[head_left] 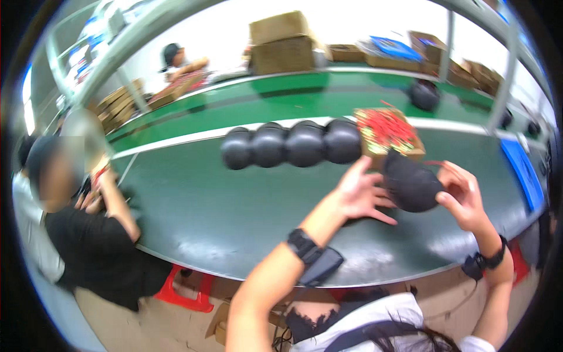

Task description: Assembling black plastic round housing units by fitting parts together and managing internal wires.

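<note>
Over the near right of the green conveyor belt (193, 217), both hands work one black dome-shaped shell (410, 183). Right hand (463, 196) pinches its right edge; left hand (360, 196), fingers spread, steadies the left side. Four like shells (290, 144) sit in a row beyond, beside a box of red pieces (388, 132), possibly tags. Step judged: handling or inspection; next needs a firm two-handed hold.

Open cardboard box (389, 136) on the green counter (223, 205), just right of the row of black domes, filled with red pieces. Two stacked brown cartons (281, 42) at the far counter's rear; further brown cartons (463, 67) to their right, and flat cartons (120, 102) stacked far left.
</note>
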Demonstrator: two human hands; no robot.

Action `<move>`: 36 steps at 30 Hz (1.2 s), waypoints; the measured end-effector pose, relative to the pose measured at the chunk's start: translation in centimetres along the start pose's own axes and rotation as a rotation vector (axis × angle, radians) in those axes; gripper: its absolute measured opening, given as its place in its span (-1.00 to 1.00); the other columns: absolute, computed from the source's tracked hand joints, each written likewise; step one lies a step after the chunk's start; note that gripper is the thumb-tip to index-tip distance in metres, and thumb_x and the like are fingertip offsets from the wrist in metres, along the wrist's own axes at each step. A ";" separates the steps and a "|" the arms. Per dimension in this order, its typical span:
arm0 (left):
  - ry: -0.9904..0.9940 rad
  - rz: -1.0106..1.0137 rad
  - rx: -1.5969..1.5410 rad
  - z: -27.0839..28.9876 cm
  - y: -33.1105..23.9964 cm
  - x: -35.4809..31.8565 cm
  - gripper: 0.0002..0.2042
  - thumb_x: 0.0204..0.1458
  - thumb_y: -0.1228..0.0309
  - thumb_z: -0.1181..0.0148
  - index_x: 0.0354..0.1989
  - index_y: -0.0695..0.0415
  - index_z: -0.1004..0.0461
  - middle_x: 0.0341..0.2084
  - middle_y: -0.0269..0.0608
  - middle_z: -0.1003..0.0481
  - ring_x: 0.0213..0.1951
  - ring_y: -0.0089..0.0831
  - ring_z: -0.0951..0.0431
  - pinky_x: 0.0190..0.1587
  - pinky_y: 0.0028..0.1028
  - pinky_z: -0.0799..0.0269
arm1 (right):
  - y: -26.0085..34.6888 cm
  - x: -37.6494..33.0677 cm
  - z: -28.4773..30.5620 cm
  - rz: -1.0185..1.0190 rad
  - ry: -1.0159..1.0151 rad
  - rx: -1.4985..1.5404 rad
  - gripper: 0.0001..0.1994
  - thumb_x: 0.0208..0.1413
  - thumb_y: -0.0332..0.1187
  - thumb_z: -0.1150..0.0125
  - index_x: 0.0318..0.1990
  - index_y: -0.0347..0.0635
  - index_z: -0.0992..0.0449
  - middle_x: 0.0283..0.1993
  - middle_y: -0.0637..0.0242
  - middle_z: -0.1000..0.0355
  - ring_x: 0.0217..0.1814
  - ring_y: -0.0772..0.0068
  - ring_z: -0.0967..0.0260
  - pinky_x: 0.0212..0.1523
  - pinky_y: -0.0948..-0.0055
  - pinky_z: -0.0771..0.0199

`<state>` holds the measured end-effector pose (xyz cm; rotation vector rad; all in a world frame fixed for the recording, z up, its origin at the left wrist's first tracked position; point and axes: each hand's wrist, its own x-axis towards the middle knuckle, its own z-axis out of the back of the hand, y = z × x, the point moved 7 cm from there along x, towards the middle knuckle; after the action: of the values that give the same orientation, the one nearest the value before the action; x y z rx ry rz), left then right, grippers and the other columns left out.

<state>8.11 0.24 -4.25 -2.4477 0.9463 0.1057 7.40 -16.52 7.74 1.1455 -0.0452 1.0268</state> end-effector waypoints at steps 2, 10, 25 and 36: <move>0.038 -0.037 -0.070 0.3 0.0 -0.6 -0.18 0.06 -0.32 0.33 0.36 0.02 0.05 0.30 0.18 -0.02 0.29 0.25 -0.02 0.16 0.48 0.19 | 2.6 0.4 -0.8 0.094 0.102 -0.161 -0.88 -0.10 -0.55 -0.25 -0.40 -0.34 -0.44 -0.39 0.21 -0.35 -0.37 0.30 -0.33 -0.33 0.43 -0.32; 0.100 -0.132 -0.186 -1.4 -0.2 0.0 -0.17 0.07 -0.36 0.54 0.35 0.01 -0.03 0.33 -0.02 -0.05 0.33 0.00 -0.05 0.28 0.20 0.12 | 2.7 -2.7 -4.1 0.312 0.311 -0.342 -0.82 -0.14 -0.55 -0.27 -0.35 -0.27 -0.42 -0.35 0.21 -0.28 -0.39 0.10 -0.34 -0.41 0.24 -0.35; 0.098 -0.218 0.035 -1.5 -0.2 0.1 -0.15 0.10 -0.29 0.40 0.33 0.24 -0.01 0.22 0.26 -0.15 0.21 0.26 -0.19 0.25 0.10 -0.09 | 4.3 -2.0 -4.2 0.335 0.234 -0.334 -0.80 -0.17 -0.55 -0.30 -0.34 -0.28 -0.44 -0.37 0.22 -0.32 -0.39 0.13 -0.36 -0.41 0.26 -0.37; -0.308 -0.866 0.640 -4.4 -2.8 -3.5 -0.57 0.08 0.42 0.09 0.16 0.28 -0.28 -0.01 -0.15 -0.42 0.00 -0.44 -0.43 0.06 -0.48 -0.33 | 2.2 -0.2 -2.3 0.295 0.039 -0.319 -0.68 -0.17 -0.18 -0.45 -0.62 -0.11 -0.41 -0.58 0.41 -0.35 -0.55 0.35 -0.36 -0.54 0.45 -0.28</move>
<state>6.78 1.98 1.63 -1.9445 -0.2365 -0.1081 4.73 -14.76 8.19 0.8414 -0.3439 1.2517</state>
